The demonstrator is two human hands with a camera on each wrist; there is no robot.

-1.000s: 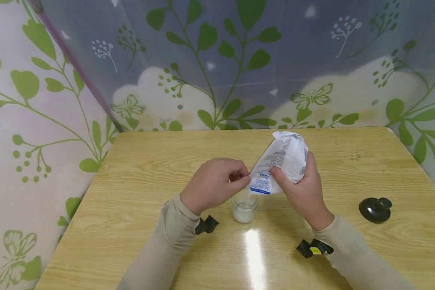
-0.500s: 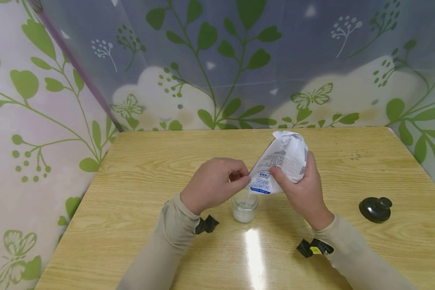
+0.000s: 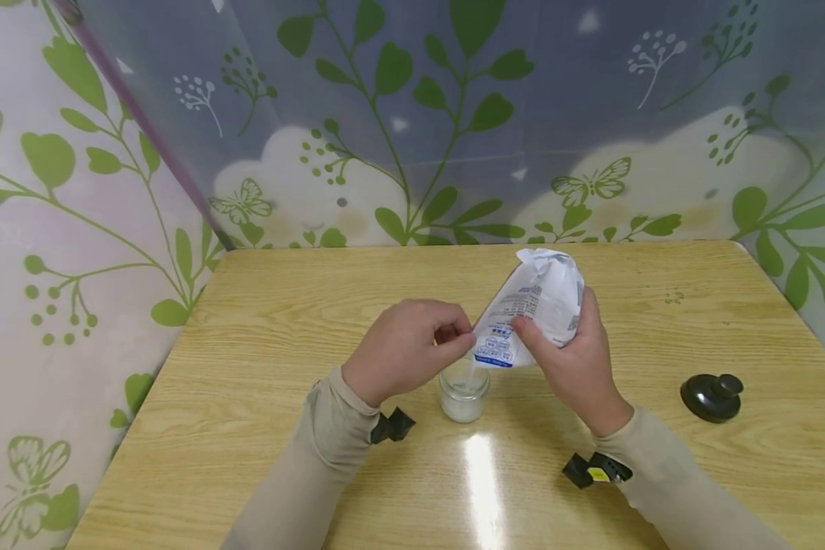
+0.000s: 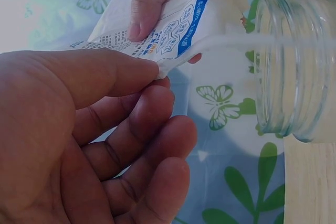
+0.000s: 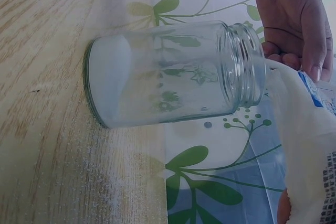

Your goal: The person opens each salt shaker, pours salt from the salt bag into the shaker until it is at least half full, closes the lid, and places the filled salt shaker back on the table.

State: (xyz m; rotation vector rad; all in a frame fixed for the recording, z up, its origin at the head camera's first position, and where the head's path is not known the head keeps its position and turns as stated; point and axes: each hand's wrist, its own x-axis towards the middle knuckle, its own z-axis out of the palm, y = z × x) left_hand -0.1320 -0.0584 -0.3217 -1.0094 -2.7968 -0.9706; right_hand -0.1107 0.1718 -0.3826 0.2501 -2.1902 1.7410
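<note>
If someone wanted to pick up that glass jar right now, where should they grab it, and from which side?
I'd grip the jar round mid-height, probably from the person's side. It stands upright with straight round walls, while the left hand and right hand hold the bag tilted over its mouth, crowding the top.

A white bag (image 3: 540, 305) printed in blue is held slanted, its mouth tipped down to the left, just above an upright clear glass jar (image 3: 464, 399). White grains (image 5: 109, 77) are poured in a thin stream; only the jar's bottom is covered, and some are scattered beside it.
</note>
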